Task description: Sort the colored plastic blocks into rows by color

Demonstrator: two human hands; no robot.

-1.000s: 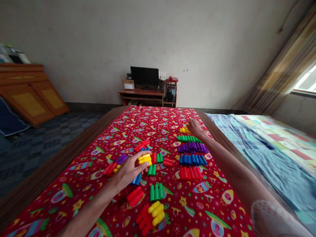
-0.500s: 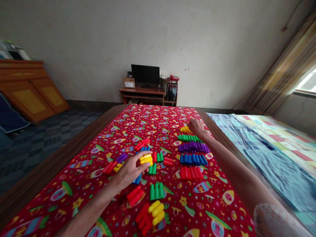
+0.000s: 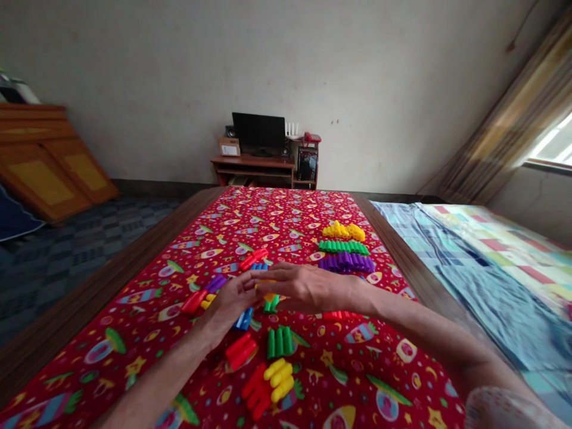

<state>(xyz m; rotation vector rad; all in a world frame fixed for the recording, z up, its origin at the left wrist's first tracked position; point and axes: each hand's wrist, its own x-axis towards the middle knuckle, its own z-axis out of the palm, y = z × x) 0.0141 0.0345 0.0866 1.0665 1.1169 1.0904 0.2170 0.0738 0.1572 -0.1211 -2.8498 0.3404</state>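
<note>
My left hand point(image 3: 230, 301) is closed on a yellow plastic toy block point(image 3: 269, 295), mostly covered by fingers. Over that block reaches my right hand point(image 3: 308, 286), its fingers stretched out and meeting the left fingertips; its thumb is hidden. Around the hands lie loose blocks of joined tubes: a purple block point(image 3: 217, 283), a red block point(image 3: 193, 302), a blue block point(image 3: 243, 319) and a green block point(image 3: 280, 342). On the right are rows by colour: a yellow row point(image 3: 343, 230), a green row point(image 3: 343, 247), a purple row point(image 3: 347, 262) and a red row point(image 3: 338, 316), partly hidden by my right arm.
A red patterned cloth point(image 3: 214, 381) covers the table, with its brown wooden edge point(image 3: 147, 256) showing. Nearer me lie another yellow block point(image 3: 280, 379) and red blocks point(image 3: 257, 391). A bed point(image 3: 473, 268) stands on the right; a desk with a monitor point(image 3: 259, 132) is beyond.
My right hand has come from the far yellow row back to my left hand, leaving yellow blocks in that row. My left hand stays near the loose blocks, still holding the yellow block.
</note>
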